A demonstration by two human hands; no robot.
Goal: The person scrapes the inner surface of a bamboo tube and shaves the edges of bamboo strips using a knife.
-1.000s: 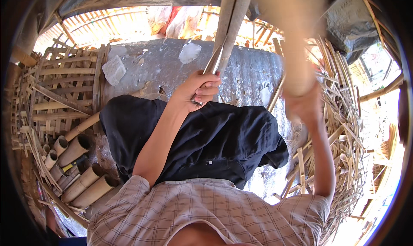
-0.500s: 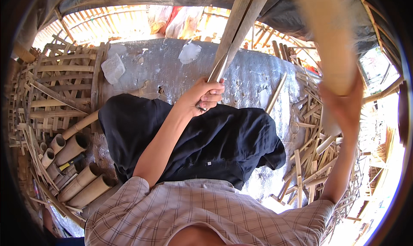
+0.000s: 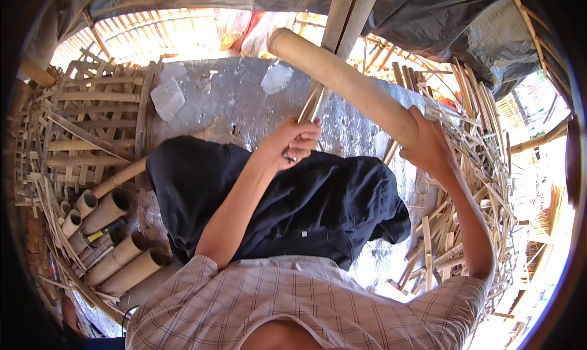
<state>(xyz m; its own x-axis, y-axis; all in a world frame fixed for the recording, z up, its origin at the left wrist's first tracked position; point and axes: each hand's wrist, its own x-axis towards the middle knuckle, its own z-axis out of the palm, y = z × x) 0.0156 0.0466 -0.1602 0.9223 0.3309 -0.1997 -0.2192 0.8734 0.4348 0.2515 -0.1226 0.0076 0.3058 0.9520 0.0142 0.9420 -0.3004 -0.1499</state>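
Observation:
My left hand (image 3: 291, 141) is closed round the handle end of a narrow metal blade (image 3: 310, 105) that looks like a knife. The blade runs up into the lower end of a split bamboo pole (image 3: 353, 16), which stands out away from me with a dark crack along its length. My right hand (image 3: 431, 143) grips the near end of a thick bamboo tube (image 3: 342, 78). That tube lies slantwise across my view, covering part of the split pole and blade; whether it touches them I cannot tell.
Below my hands are my legs in black cloth (image 3: 275, 203). A woven bamboo lattice (image 3: 92, 126) and several cut bamboo tubes (image 3: 131, 270) lie at the left. Bamboo strips (image 3: 452, 252) are heaped at the right. A pale block (image 3: 167, 99) rests on the grey sheet (image 3: 220, 93).
My right hand has swung the thick bamboo tube down and leftward from its raised place at the right, so it now crosses the split pole. My left hand keeps its grip, nearly unmoved.

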